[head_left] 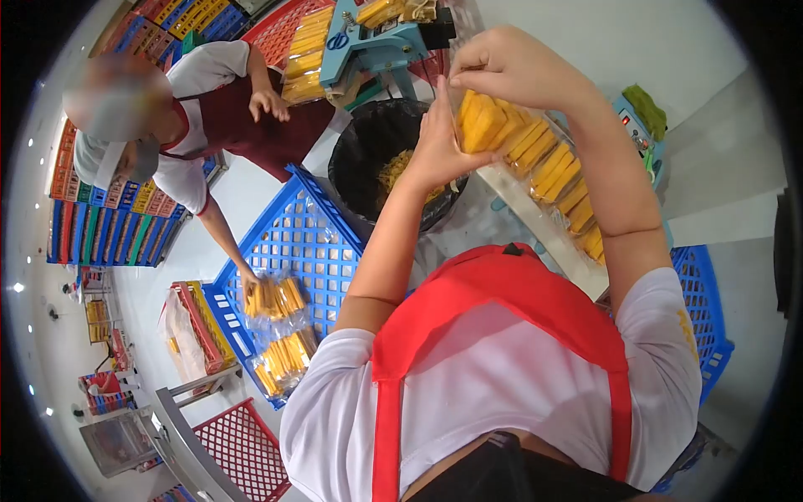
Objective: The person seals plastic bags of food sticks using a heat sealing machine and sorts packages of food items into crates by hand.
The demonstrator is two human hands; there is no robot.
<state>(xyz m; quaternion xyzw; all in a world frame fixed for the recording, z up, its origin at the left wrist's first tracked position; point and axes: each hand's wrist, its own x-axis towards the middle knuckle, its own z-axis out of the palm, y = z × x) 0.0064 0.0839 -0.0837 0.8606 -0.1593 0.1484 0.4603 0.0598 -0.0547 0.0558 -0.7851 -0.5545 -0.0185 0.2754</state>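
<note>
Here two hands are holding one clear pouch of yellow sticks [487, 124]: the left hand [437, 142] is steadying its side, thumb spread from straight fingers, and the right hand [498, 65] is pinching its far end. That end is pointing away from the wearer. From it, one row of about five yellow packs [556, 176] is slanting rightward, long axis running back along the tabletop [544, 222]. One black-lined bin [355, 155] is standing nearby; one co-worker [242, 117] is reaching into a blue crate [314, 238].

Bag [485, 121] right of bin [345, 155]; crate [294, 234] left, packets [284, 358] in crate.
</note>
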